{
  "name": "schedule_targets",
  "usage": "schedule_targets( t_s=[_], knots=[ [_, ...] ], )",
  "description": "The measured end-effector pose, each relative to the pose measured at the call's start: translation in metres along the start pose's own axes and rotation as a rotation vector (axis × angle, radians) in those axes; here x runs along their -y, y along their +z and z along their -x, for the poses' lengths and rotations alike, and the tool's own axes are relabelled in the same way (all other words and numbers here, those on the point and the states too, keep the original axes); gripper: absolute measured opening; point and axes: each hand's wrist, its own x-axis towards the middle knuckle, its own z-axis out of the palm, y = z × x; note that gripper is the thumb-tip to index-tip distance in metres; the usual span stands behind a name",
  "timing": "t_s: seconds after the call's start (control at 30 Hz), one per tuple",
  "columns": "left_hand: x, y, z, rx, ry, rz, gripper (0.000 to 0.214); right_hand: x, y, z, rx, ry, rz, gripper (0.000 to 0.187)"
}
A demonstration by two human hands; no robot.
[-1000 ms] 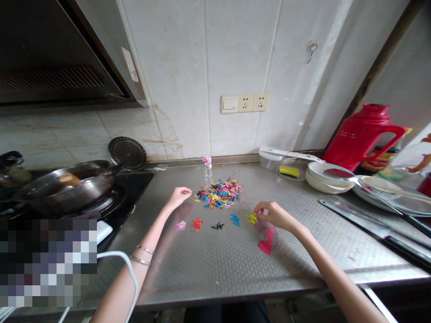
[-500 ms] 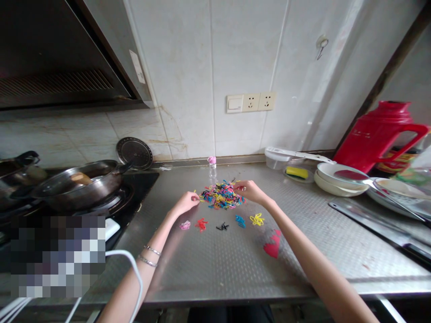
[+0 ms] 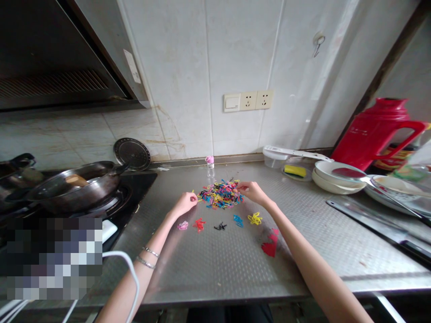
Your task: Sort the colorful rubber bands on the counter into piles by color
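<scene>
A mixed heap of small coloured rubber bands lies on the steel counter. At its left edge my left hand is closed in a pinch, with a bit of yellow band showing at the fingertips. My right hand reaches the heap's right side, thumb and fingers pinched together; what they grip is too small to make out. In front of the heap lie small separate piles: pink bands, red bands, black bands, blue bands and yellow bands.
Behind the heap stands a small clear bottle with a pink cap. A torn red piece lies by my right forearm. On the right are a cleaver, stacked bowls and a red thermos; a pan sits left.
The whole view has shifted slightly to the left. My right fingers have moved slightly at the heap's right edge; my left hand stays pinched beside it. The small piles look the same.
</scene>
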Motion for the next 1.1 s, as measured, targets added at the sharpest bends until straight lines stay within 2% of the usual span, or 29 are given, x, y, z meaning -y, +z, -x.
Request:
schedule_targets(
  t_s=[0.33, 0.53, 0.7, 0.8, 0.9, 1.1],
  knots=[
    [0.004, 0.005, -0.001, -0.047, -0.011, -0.001, 0.019, 0.0, -0.003, 0.001, -0.027, -0.003, 0.003, 0.021],
    [0.01, 0.007, -0.003, -0.025, 0.03, 0.007, 0.019, -0.002, -0.004, 0.001, -0.032, 0.012, 0.023, 0.02],
    [0.002, 0.006, -0.002, -0.035, 0.033, 0.046, 0.02, -0.003, -0.007, 0.001, -0.043, 0.029, 0.044, 0.019],
    [-0.018, 0.01, -0.002, -0.008, 0.069, 0.104, 0.021, -0.005, -0.008, 0.0, -0.046, 0.033, 0.043, 0.019],
    [-0.052, 0.022, -0.005, 0.054, 0.167, 0.101, 0.018, -0.009, -0.008, 0.0, -0.041, 0.035, 0.032, 0.02],
    [-0.126, 0.068, -0.013, 0.147, 0.396, 0.054, 0.015, -0.017, -0.009, 0.002, -0.06, 0.058, 0.059, 0.021]
  ],
)
